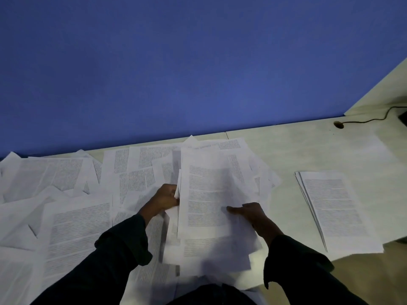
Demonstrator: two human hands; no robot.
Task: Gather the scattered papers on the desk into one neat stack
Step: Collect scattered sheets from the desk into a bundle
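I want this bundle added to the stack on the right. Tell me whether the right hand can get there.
Probably yes. The right hand grips the bundle of sheets, and only bare desk lies between it and the small stack. Nothing blocks the way, though the left hand also holds the bundle.

Left hand (166, 198) fingers curled, gripping; right hand (248, 213) thumb extended, gripping.

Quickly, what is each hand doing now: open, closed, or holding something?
Left hand: grips the left edge of the paper bundle.
Right hand: holds the bundle's right side, thumb on top.
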